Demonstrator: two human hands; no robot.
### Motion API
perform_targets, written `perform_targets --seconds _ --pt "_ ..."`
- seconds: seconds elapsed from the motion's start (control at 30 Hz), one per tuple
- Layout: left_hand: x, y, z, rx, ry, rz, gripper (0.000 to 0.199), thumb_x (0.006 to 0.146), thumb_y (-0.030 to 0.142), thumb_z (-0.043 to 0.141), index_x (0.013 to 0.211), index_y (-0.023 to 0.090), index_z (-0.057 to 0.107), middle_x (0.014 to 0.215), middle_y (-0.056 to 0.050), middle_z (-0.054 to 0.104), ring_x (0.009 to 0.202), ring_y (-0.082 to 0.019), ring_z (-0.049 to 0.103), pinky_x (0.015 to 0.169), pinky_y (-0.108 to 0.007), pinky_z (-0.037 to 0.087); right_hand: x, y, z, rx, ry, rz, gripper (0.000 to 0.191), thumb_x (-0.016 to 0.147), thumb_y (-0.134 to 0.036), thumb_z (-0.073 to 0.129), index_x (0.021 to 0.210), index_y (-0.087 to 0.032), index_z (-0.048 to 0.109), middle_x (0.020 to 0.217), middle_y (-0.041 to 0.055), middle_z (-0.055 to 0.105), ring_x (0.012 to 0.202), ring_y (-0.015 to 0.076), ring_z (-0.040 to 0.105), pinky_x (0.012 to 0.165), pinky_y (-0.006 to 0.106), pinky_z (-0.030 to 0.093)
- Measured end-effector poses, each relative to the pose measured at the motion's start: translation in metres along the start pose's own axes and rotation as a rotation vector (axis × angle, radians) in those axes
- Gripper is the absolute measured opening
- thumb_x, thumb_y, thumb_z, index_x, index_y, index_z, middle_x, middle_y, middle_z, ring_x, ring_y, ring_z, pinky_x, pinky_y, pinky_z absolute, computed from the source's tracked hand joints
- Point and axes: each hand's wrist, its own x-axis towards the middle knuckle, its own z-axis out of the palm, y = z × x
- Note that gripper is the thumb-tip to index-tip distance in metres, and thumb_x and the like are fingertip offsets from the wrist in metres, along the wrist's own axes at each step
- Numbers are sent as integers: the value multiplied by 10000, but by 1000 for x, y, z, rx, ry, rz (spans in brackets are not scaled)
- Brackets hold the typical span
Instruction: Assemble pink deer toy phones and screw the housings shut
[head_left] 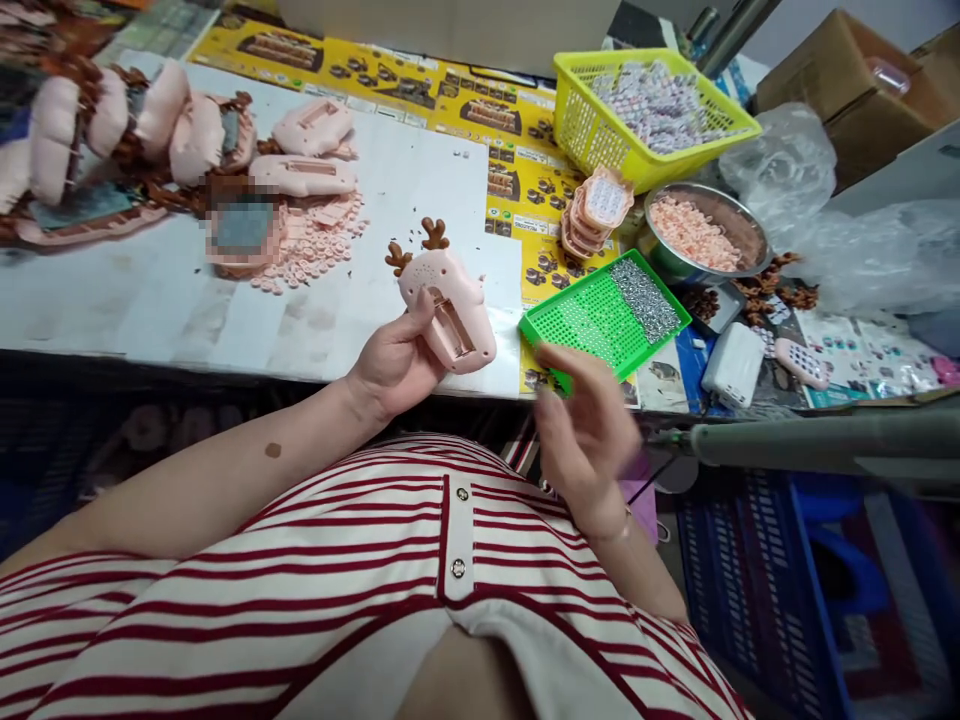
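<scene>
A pink plastic toy casing (471, 300) with brown antlers lies in my left hand (401, 365), its back with an open battery slot facing up and my thumb across it. My right hand (585, 430) hangs to the right of the casing, in front of the green basket (574, 325), blurred by motion. Its fingers are bent; whether anything small is between them cannot be made out. Small silver screws (646, 300) fill the right part of that basket.
Pink casings (191, 135) and small pink parts (319, 240) pile up at the left. Beyond the green basket stand a yellow basket (600, 130) of wrapped pieces, stacked pink parts (596, 210) and a metal bowl (754, 235). A grey pole (787, 445) crosses at the right.
</scene>
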Motion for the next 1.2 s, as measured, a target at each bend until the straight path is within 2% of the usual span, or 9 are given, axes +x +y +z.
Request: perform_targets --seconds 0.07,0.2,0.4,0.53,0.63,0.83,1.03,1.13,1.2 --pt "-2 0 -1 9 45 23 177 924 299 694 1053 181 719 1174 -76 767 1338 -232 596 1102 -326 502 24 23 17 45 -12 65 387 871 -616 644 1086 -303 719 1011 41 765 1058 231 716 898 408 618" --pt "-3 0 -15 -8 178 68 171 906 310 727 1005 175 690 1145 -78 766 1332 -217 593 1113 -313 492 56 55 42 360 -180 386 484 850 -664 632 1049 -237 746 930 49 793 885 198 752 895 406 615" --pt "-8 8 -31 32 171 114 344 805 335 838 1075 194 678 1061 -38 770 1130 -193 691 1032 -297 527 64 58 61 491 -225 500 358 789 -560 765 916 -227 734 837 -3 770 792 147 712 835 314 592" --pt "-12 21 -33 133 134 94 413 666 301 933 979 141 717 915 -37 767 860 -169 710 864 -281 553 68 58 73 431 -261 460 370 681 -497 878 878 -231 713 806 -39 735 749 118 662 795 267 558" --pt "-14 27 -31 150 109 120 432 604 318 962 918 127 734 857 -43 759 781 -171 691 781 -293 547 73 60 77 338 -246 386 389 688 -526 867 906 -240 720 832 -25 737 767 138 657 815 298 559" --pt "-11 42 -36 206 -20 150 442 556 348 980 882 145 760 876 -64 761 804 -196 690 804 -348 557 83 60 73 238 -216 220 325 712 -509 864 855 -252 723 803 -16 753 727 153 677 779 334 583" --pt "-11 59 -48 229 -125 168 475 503 387 993 843 135 777 854 -71 749 796 -202 680 808 -376 573 93 66 76 155 -316 196 287 745 -468 849 935 -280 745 915 23 803 830 211 751 844 411 624" --pt "-14 66 -54 275 -155 187 426 562 348 970 873 129 778 895 -91 747 851 -218 683 845 -383 568 96 69 82 115 -374 141 282 764 -495 826 917 -272 745 880 32 801 798 217 751 819 414 633" --pt "-25 78 -64 328 -156 229 374 613 314 944 902 141 782 982 -113 757 938 -240 696 906 -393 560 97 66 87 96 -479 123 348 746 -505 841 1007 -292 751 998 44 813 906 231 765 885 422 632"
